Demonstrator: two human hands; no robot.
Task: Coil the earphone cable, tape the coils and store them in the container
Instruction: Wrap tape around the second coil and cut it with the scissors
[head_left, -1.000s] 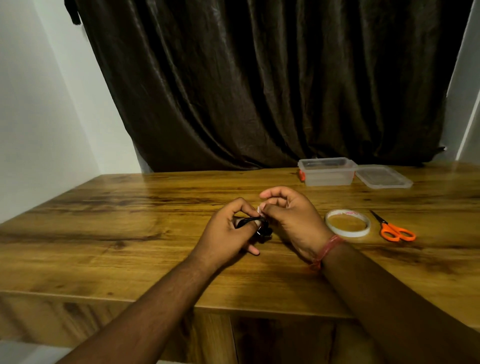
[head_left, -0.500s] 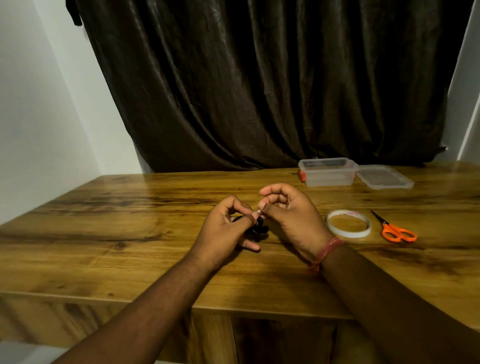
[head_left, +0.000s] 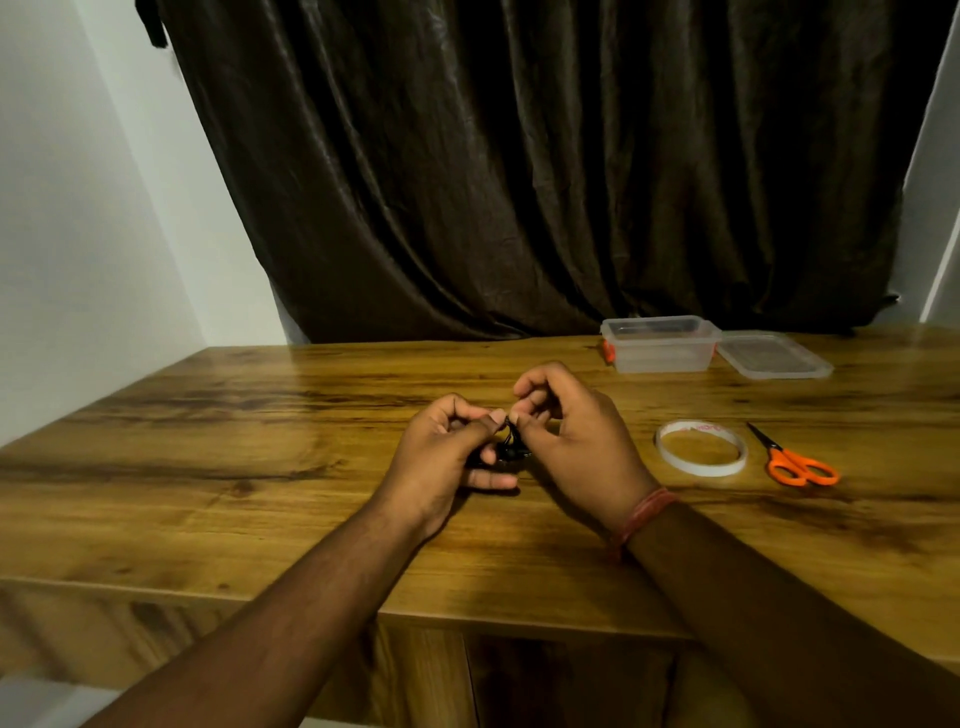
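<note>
Nearest the camera, both forearms reach in over the front edge of the glossy brown wooden table (head_left: 260, 467); a red thread band (head_left: 644, 512) circles the right wrist. The left hand (head_left: 441, 457) has its fingers curled round a small bundle of thin black earphone cable (head_left: 511, 449), which sits between the two hands just above the tabletop. The right hand (head_left: 571, 441) meets it thumb to thumb, its thumb and forefinger pinched at the top of the bundle. Whether a strip of tape lies under those fingertips is too small to tell.

The cable looks already coiled, so the step in hand is most likely the taping: binding the loops so they cannot spring apart. The next move calls for the left hand to keep the coils squeezed flat while the right presses the wrap down all round.

Just right of the right hand lies a white ring-shaped roll of tape (head_left: 701, 456), and beyond that a pair of orange-handled scissors (head_left: 795, 462). Farther off, past the right hand near the table's back edge, stands a clear plastic rectangular container (head_left: 660, 345), open, with its clear flat lid (head_left: 774, 356) beside it. A dark brown satin curtain (head_left: 519, 182) hangs behind.
</note>
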